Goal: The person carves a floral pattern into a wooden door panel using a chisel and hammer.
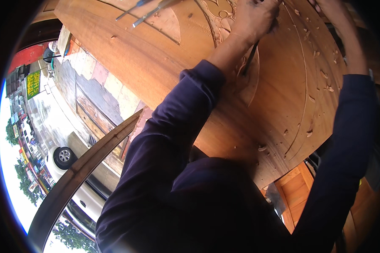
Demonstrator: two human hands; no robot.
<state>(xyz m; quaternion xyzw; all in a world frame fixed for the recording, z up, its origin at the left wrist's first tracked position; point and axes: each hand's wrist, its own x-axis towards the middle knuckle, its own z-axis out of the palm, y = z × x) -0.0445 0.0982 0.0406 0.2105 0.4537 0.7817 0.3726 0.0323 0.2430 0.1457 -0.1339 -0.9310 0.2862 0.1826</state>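
Note:
A large brown wooden panel (283,101) lies before me, carved with curved grooves and a floral pattern (221,10) at the top. My left hand (257,17) is closed over the carved part. From beneath it a dark, thin chisel blade (251,58) slants down toward the wood; its handle is hidden in the hand. My right hand (325,6) is at the upper right, above the panel's far side, partly cut off by the dark rim. Its fingers cannot be made out well, nor whether they hold anything.
Two more chisels, one blue (131,9) and one silver (150,16), lie on the panel at the upper left. Curled wood shavings (324,74) are scattered over its right side. A curved wooden piece (88,147) stands at the left, with a white car (88,196) outside beyond it.

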